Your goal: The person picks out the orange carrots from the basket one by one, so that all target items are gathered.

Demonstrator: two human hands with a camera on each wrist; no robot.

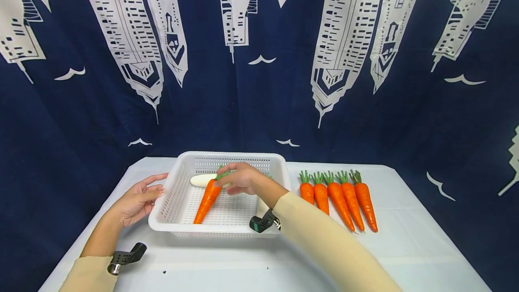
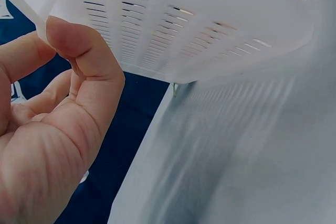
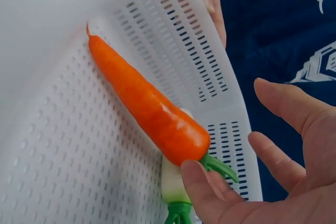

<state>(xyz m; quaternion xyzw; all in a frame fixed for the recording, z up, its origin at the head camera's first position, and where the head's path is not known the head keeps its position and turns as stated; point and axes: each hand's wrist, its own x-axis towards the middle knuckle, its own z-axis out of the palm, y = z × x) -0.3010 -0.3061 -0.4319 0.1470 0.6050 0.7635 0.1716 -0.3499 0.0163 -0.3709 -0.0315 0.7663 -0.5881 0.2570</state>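
Observation:
A white perforated basket [image 1: 162,214] stands on the table, and my left hand [image 1: 135,199] pinches its left rim between thumb and fingers, as the left wrist view shows. Inside it lies an orange carrot [image 1: 207,204] with a green top, slanting across a white radish [image 1: 199,180]. Over the basket, my right hand [image 1: 243,179] has its fingers spread beside the carrot's leafy end. In the right wrist view one fingertip is right at the carrot's thick end, and the radish's green top [image 3: 177,214] shows below. Another white piece [image 1: 262,208] is partly hidden behind my right wrist.
Several more carrots [image 1: 366,204] lie side by side on the white table [image 1: 413,238], right of the basket. My right forearm partly covers the nearest ones. A dark blue cloth [image 1: 243,102] with white building prints hangs behind the table.

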